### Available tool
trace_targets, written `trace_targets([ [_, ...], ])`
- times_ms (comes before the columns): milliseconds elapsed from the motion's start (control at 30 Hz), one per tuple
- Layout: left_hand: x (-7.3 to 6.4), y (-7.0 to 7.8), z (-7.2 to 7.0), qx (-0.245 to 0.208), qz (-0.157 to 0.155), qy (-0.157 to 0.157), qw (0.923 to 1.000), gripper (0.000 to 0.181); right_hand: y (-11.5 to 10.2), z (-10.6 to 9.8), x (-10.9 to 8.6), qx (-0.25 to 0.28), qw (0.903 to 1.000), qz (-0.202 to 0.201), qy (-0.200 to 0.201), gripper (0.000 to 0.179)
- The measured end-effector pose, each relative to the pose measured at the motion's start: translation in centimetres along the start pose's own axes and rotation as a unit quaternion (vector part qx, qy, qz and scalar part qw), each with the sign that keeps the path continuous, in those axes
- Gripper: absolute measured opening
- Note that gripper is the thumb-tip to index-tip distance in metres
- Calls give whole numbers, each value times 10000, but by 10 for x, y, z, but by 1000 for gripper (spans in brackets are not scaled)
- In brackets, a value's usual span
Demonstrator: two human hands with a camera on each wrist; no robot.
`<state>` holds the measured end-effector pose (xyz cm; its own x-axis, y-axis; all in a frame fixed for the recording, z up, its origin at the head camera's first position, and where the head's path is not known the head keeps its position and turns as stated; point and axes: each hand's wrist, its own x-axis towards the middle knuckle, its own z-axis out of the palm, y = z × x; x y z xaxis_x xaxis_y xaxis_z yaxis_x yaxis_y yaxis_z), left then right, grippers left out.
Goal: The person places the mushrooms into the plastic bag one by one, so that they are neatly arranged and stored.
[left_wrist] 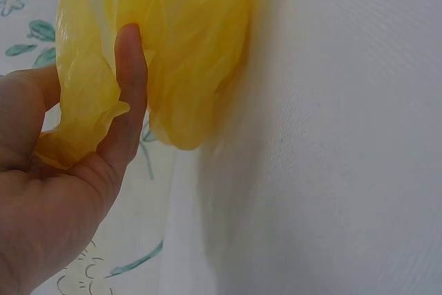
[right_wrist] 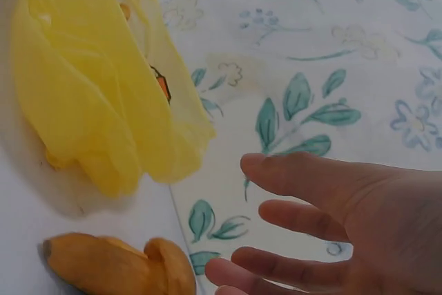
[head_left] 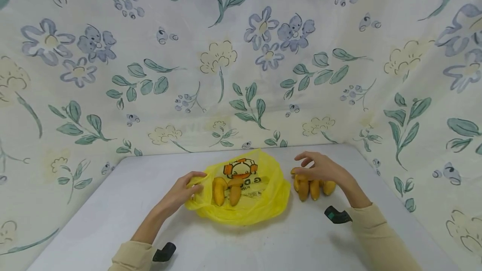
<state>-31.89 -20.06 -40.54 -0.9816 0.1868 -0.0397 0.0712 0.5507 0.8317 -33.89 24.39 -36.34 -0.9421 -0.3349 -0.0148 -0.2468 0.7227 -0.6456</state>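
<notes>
My left hand point(head_left: 180, 192) grips the left edge of a yellow plastic bag point(head_left: 244, 216). In the left wrist view the bag's edge point(left_wrist: 90, 94) passes between thumb and fingers. Two small bananas point(head_left: 219, 191) show in the bag's mouth, below a printed cartoon face with orange headphones. To the right of the bag, my right hand point(head_left: 321, 167) hovers over several bananas point(head_left: 314, 189) lying side by side. Its fingers are spread and loosely bent with nothing between them, as the right wrist view shows, with a banana point(right_wrist: 103, 264) below.
Everything lies on a white table point(head_left: 263, 248). A floral-patterned cloth point(head_left: 211, 108) hangs behind it and along the sides. Black wrist-worn pieces show beside the left sleeve point(head_left: 132, 256) and the right sleeve point(head_left: 376, 231).
</notes>
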Motion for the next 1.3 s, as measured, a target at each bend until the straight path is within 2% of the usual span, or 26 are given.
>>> trace_targets([
  [300,1,0,1,-74,3,3,10000,41,14,-16,-8,94,9997,107,-212,59],
  [800,2,-2,1,25,30,-22,10000,42,38,-30,-16,78,9974,577,-424,79],
  [967,2,-2,1,43,-20,-6,10000,42,43,-33,-19,-5,9959,777,-462,78],
  [1300,1,-2,1,-41,67,-31,10000,42,49,-32,-23,-134,9904,1260,-552,74],
])
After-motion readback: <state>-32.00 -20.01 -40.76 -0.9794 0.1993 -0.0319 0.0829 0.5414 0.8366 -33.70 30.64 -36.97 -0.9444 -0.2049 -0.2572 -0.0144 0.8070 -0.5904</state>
